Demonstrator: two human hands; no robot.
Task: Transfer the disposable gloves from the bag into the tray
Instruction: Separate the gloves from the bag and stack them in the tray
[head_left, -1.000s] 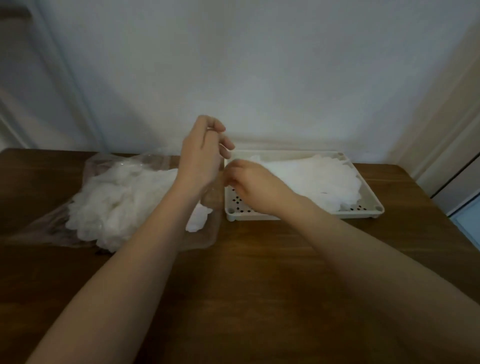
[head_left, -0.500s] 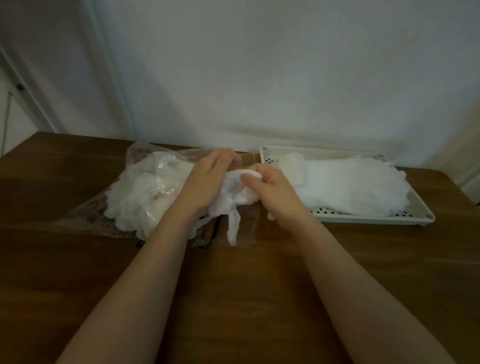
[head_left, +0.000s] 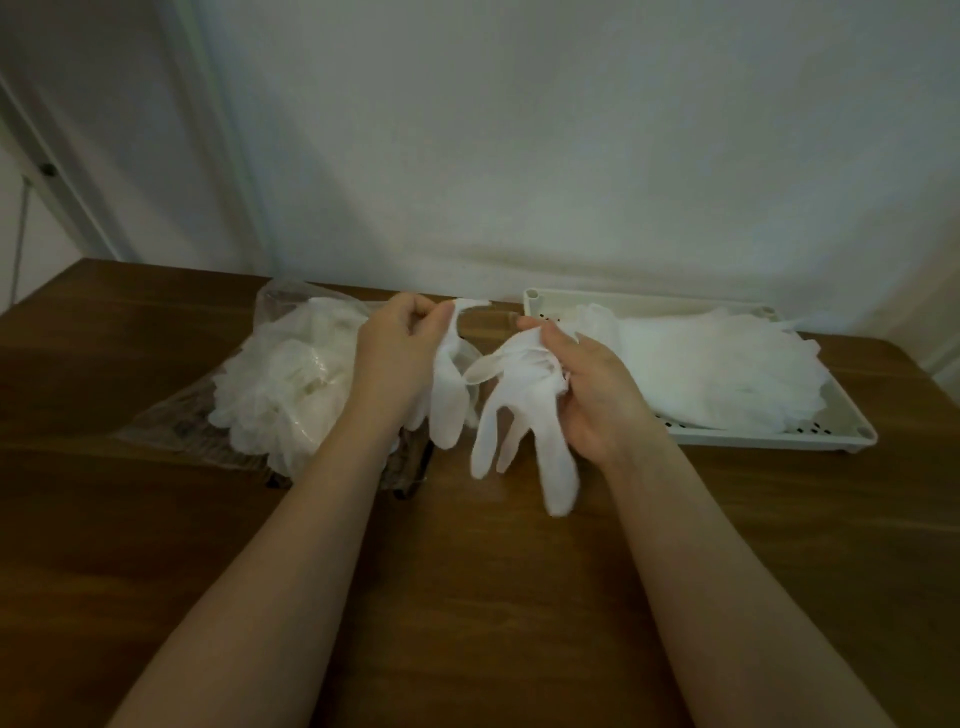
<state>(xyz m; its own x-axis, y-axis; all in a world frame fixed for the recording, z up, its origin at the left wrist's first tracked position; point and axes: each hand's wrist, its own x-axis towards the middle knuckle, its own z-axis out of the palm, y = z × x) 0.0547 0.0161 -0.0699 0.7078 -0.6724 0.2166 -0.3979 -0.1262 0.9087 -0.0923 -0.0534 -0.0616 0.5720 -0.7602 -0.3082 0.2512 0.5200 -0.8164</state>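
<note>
Pale wall (head_left: 519, 130) fills the background, with a white frame (head_left: 223, 130) running up its left side. Below it a dark wooden tabletop (head_left: 467, 597) spreads across the view, and both bare forearms reach over it from the near edge.

At the right rear sits a white perforated tray (head_left: 852, 434), its long side toward the wall. A flat pile (head_left: 717, 374) of translucent white gloves covers most of it; the dotted floor shows along the near edge and at the far left corner.

At the left rear lies a clear bag (head_left: 171, 421), crumpled flat on the wood, with a loose heap (head_left: 280, 384) of gloves spilling from it toward the near side.

Between bag and tray, both hands are raised above the wood. The left hand (head_left: 397, 353) pinches the cuff of one glove (head_left: 448, 400) between thumb and fingertips, and it hangs down in a narrow strip. The right hand (head_left: 592, 395) has its fingers curled round the bunched cuff of a second glove (head_left: 524, 421), whose fingers dangle toward the tabletop without touching it. The two gloves touch or overlap where they hang side by side; I cannot tell which.
</note>
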